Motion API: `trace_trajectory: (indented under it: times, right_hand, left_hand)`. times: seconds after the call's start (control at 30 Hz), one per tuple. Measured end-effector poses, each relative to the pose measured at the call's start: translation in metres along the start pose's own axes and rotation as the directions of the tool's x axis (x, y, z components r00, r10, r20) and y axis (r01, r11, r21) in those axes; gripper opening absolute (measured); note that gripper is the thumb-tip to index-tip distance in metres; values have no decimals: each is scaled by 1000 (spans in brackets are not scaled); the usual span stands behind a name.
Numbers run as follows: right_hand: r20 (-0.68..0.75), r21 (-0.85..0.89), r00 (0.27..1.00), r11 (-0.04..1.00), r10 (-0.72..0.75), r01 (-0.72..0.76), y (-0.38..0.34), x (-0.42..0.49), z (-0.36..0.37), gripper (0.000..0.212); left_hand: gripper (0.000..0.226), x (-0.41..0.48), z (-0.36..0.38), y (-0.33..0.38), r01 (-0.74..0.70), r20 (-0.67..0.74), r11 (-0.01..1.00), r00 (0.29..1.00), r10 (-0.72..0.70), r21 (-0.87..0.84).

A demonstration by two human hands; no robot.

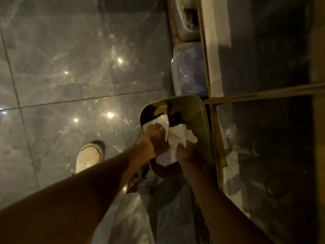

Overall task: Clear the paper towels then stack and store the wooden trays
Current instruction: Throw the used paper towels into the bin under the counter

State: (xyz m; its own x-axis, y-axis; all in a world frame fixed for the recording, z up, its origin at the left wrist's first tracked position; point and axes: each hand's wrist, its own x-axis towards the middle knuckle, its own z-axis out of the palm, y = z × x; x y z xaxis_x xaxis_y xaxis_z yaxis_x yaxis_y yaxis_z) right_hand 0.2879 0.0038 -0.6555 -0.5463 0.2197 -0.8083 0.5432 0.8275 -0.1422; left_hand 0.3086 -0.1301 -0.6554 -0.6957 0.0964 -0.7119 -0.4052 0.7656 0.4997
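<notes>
Item: crumpled paper towels (175,136), gripped by our left hand (155,138) and right hand (188,152), fingers closed on them, directly over an open green bin (197,110). Far: blue-lidded container (190,69). Left: glossy tiled floor (70,67), pale shoe (88,156).

The floor (70,59) is made of big grey stone-like tiles, smooth and very shiny, with lights glinting in it. The paper towels (175,134) are white, soft and crumpled, with a matt look. The bin (197,110) looks like smooth green plastic with a slight shine. The shoe (89,155) is pale and matt, like cloth. The frame (215,131) beside the bin looks like plain wood. The blue tub (190,69) looks like shiny plastic.
</notes>
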Motion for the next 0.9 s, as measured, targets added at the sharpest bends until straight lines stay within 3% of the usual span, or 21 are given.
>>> trace_trajectory:
  times: [0.1, 0.23, 0.4, 0.47, 0.53, 0.6, 0.7, 0.9]
  right_hand:
    - [15, -76, 999, 996, 45, -44, -2, 14, 3, 55]
    - [83, -86, 996, 995, -41, 48, -2, 5, -14, 57]
    - [50, -18, 984, 985, -171, 172, -13, -54, -53, 34]
    - [40, -40, 972, 972, -231, 233, -20, -86, -66, 31]
    - [-8, -38, 969, 969, -247, 246, -33, -120, -78, 33]
    - [-58, -74, 970, 970, -237, 232, -48, -159, -90, 38]
    - [3, -56, 957, 956, -290, 290, -69, -235, -119, 44]
    - [-104, -78, 913, 918, -395, 388, -98, -398, -204, 35]
  left_hand:
    - [51, 13, -11, 9, 71, 37, 997, 997, -70, -22]
    - [64, 15, -16, 12, 76, 99, 988, 991, -90, 135]
    - [59, -19, -57, 23, -11, 132, 999, 991, 5, 46]
    - [48, -49, -80, 28, 28, 108, 1000, 994, -29, 3]
    - [39, -88, -113, 37, 34, 74, 994, 996, -42, 105]
    - [41, -128, -146, 46, -9, 58, 965, 998, -7, 262]
    - [44, -194, -203, 69, -58, 57, 908, 998, 37, 414]
    - [46, -340, -302, 119, -107, 13, 882, 993, 114, 459]
